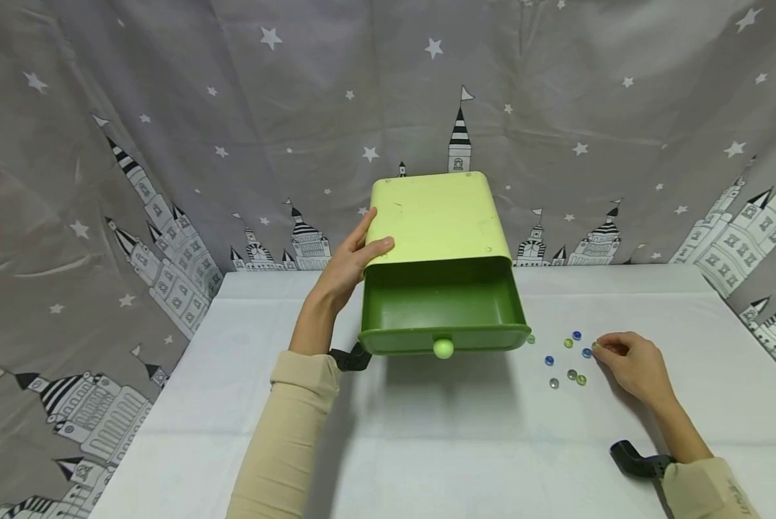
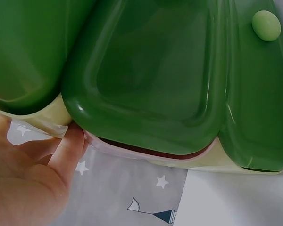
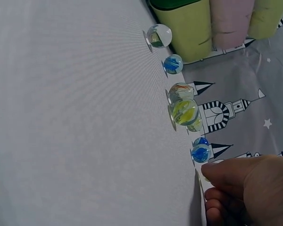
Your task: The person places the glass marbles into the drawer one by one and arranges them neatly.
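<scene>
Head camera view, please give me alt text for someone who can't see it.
A person's right hand pinches a marble beside other scattered marbles on a white table. Their left hand rests against a green box with an open drawer. Behind hangs a gray curtain printed with stars and castles.

Gray castle-print cloth [image 1: 336, 65] behind a white table covering [image 1: 420, 461].
In the head view, pale stars dot the cloth, a large star [image 1: 271, 37] sitting at 11 o'clock; a striped, flag-topped tower [image 1: 459, 140] rises at 1 o'clock, a right-hand castle [image 1: 728, 241] lies at 3, a lower castle [image 1: 105, 414] at 8, a slanting castle [image 1: 187, 288] near 9; the covering spreads at 6 o'clock, faintly creased.
</scene>
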The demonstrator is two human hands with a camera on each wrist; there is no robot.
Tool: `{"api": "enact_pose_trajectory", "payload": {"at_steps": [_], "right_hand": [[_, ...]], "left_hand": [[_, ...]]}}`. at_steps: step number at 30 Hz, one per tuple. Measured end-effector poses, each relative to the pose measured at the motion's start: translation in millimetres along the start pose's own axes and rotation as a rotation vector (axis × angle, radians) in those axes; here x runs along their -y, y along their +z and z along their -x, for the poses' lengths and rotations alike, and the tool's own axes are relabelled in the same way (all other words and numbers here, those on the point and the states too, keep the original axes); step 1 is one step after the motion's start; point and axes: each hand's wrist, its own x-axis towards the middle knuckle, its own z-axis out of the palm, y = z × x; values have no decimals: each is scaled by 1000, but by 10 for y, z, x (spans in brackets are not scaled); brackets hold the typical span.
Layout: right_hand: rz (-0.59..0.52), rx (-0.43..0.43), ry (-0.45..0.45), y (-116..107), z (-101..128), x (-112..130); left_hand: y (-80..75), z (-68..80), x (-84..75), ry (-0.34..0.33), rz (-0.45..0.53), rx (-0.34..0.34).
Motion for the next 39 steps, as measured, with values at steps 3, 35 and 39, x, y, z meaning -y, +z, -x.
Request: {"api": "enact_pose_trajectory", "payload": {"at_steps": [3,35,39], "right_hand": [[-3,0,10,12,-4,10],[-58,27,89,-91,47,95],[-65,26,82,-134,59,116]], "left_hand": [[-6,0,-7,-2,0,-5],[29,16,-41,-2,3,-27],[35,-12,-39,2,3,-30]]}}
